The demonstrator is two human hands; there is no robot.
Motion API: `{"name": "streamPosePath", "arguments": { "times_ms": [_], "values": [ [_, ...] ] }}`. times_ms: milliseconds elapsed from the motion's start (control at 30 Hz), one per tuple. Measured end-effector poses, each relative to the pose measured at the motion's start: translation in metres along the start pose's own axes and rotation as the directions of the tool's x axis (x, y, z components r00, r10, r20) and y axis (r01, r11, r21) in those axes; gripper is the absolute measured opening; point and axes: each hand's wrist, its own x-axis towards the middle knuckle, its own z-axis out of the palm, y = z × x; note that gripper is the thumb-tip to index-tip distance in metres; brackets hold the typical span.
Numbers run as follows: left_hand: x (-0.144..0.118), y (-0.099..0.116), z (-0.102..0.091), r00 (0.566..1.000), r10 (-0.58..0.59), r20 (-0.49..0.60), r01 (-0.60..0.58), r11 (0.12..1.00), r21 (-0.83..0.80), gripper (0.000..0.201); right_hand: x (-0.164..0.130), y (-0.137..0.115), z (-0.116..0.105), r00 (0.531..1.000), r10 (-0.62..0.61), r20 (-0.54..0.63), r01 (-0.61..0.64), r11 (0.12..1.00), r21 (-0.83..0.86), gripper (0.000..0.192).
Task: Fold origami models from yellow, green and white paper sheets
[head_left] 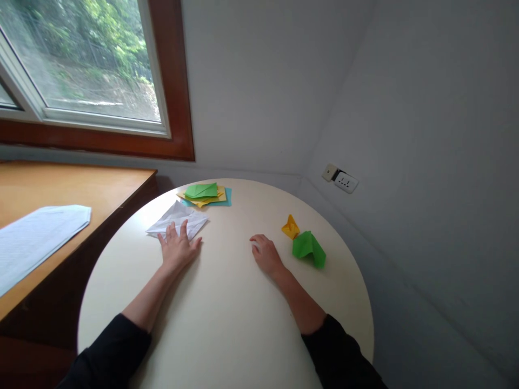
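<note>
1. The left hand [178,247] lies flat, fingers spread, on the near edge of the folded white paper [178,220], pinning it to the round table [227,324].
2. The right hand [265,255] rests loosely curled, holding nothing, just left of the green paper figure [308,248] and the yellow one [291,227].
3. Spare coloured sheets [206,194] sit stacked at the far edge, out of the way.
</note>
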Motion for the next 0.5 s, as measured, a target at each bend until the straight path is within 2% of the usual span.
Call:
{"name": "streamPosePath", "arguments": {
  "times_ms": [133,267,400,500],
  "values": [
    [0.001,0.0,0.0,0.992,-0.028,0.122,0.024,0.999,0.029,0.069,0.0,-0.001,0.0,1.0,0.004,-0.005,-0.004,1.0,0.011,0.026],
    [-0.003,0.004,0.001,0.984,0.019,0.179,-0.026,0.999,0.034,0.069,0.0,-0.002,-0.001,1.0,0.007,-0.014,-0.007,1.0,0.019,0.027],
    [-0.013,0.017,0.001,0.966,0.149,0.211,-0.154,0.988,0.007,0.065,-0.001,-0.001,-0.001,0.999,0.009,-0.054,-0.007,1.0,0.026,0.029],
    [-0.025,0.031,0.001,0.929,0.285,0.236,-0.285,0.958,-0.035,0.061,0.0,-0.002,-0.001,0.992,-0.009,-0.122,0.015,0.999,0.045,0.029]
  ]
}}
